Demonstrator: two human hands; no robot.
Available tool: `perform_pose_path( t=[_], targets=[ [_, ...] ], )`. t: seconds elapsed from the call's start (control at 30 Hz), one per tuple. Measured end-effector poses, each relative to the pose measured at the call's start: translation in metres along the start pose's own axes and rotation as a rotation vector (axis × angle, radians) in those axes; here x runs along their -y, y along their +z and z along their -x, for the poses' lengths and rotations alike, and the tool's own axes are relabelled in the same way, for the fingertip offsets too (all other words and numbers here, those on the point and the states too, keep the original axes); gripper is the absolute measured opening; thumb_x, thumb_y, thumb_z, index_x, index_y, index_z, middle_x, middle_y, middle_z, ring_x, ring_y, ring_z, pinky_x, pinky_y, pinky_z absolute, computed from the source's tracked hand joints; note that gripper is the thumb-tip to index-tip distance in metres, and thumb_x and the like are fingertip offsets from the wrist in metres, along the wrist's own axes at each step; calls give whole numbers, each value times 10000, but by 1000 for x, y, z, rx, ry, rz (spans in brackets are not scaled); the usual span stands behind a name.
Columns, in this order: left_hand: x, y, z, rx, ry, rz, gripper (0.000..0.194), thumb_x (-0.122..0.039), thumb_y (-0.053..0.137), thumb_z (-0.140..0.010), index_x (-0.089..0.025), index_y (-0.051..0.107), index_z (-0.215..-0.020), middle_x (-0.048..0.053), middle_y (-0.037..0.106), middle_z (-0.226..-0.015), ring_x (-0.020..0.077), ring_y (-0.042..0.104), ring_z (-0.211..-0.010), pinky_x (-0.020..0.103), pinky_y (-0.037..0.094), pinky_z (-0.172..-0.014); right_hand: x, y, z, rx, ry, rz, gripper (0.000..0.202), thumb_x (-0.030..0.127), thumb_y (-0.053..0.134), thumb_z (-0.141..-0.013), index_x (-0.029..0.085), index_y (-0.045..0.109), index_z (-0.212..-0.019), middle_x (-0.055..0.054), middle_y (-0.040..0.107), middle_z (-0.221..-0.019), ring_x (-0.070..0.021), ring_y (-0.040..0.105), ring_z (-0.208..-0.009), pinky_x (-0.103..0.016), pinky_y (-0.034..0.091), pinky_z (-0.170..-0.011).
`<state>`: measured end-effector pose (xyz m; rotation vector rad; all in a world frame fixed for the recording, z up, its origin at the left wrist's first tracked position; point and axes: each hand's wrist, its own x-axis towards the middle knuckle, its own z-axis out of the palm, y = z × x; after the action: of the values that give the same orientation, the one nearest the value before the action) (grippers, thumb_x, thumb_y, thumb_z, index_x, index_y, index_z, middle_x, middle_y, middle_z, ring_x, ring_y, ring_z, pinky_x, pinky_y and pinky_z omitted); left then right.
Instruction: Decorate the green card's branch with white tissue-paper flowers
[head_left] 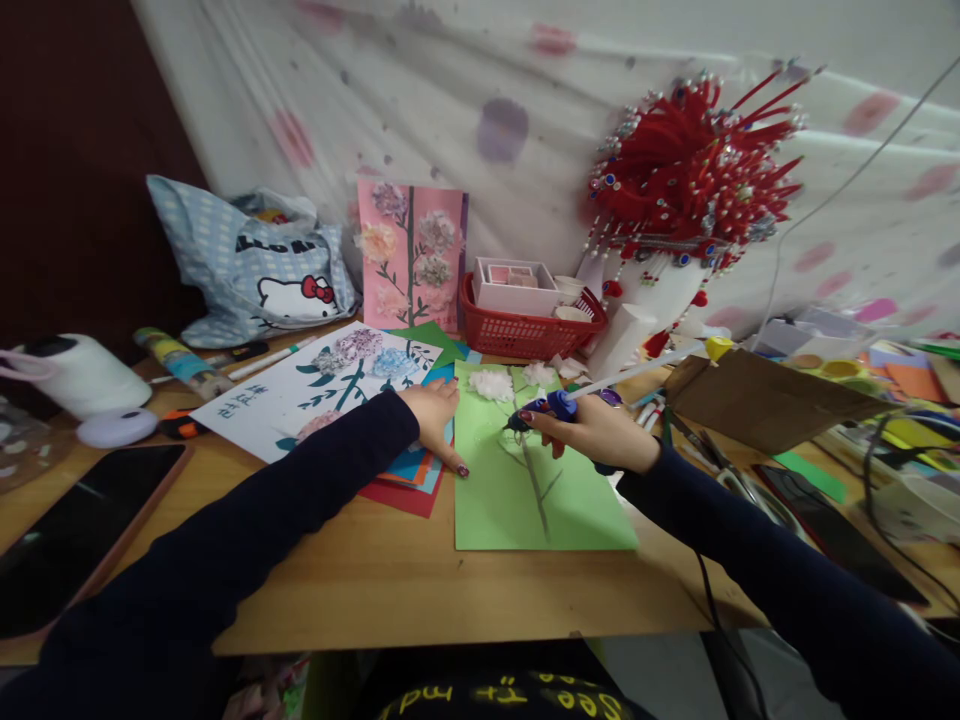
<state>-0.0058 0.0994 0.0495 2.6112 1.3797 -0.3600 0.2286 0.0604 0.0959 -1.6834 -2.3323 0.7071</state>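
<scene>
My right hand (600,430) is closed round a blue hot glue gun (561,404) with a long white glue stick (637,370) out of its back. The dark nozzle points down close over a light green sheet (585,510). On that sheet are a painted grey stem (534,480) and white ruffled paper flowers (491,384) near its top. A clear ring of glue seems to lie left of the nozzle. My left hand (436,415) rests with fingers spread at the sheet's left edge, over a stack of coloured paper (409,467).
To the left lie a white flower picture (255,420) and a phone (82,530). Behind stand a pink flower picture (412,255), a red basket (517,330) and a red beaded headdress (690,180). Scissors (739,470), another phone (832,530) and cardboard (765,405) crowd the right.
</scene>
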Motion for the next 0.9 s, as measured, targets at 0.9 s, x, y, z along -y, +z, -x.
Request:
perform_pose_path(
  t=[0.9],
  targets=[
    [-1, 0, 1, -5, -4, 10, 1355, -840, 547, -391, 10, 226, -1395, 245, 83, -1483, 384, 141, -1355, 403, 206, -1081, 4, 6, -15, 14, -53, 18, 560, 610, 416, -811, 166, 625, -542, -51, 662, -558, -140, 596, -563, -250, 438, -591]
  ],
)
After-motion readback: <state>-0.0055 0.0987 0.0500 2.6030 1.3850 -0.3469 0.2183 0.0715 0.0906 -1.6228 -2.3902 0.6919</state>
